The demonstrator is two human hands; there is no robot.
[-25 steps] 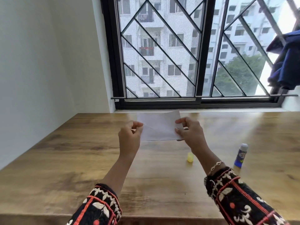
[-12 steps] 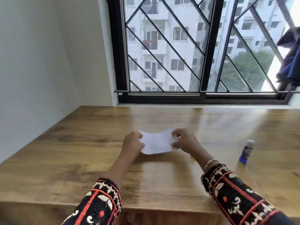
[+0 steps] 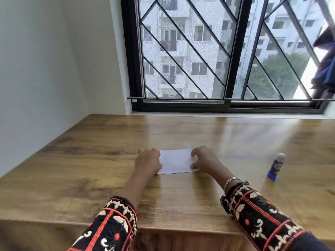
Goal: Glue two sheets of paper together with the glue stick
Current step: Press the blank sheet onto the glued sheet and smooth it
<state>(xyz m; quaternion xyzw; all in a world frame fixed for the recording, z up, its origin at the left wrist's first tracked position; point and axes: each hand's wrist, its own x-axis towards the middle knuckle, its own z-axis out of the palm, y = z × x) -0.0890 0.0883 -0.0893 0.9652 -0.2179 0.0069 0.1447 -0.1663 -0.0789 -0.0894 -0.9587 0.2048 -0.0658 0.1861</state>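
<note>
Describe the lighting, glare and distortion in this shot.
Head view: daylight from the window backlights the scene; pale glare streaks the table behind the paper; the wide lens tilts the wall and frame; the far-right edge is blown out; the glue stick stays sharp.

Left edge of the paper [image 3: 176, 163] hidden under the left hand [image 3: 147, 163]; right edge covered by the right hand [image 3: 204, 161]. One sheet or two: cannot tell. Glue stick [image 3: 276, 166] label too small to read. Dark cloth [image 3: 326, 60] cut off at right.
</note>
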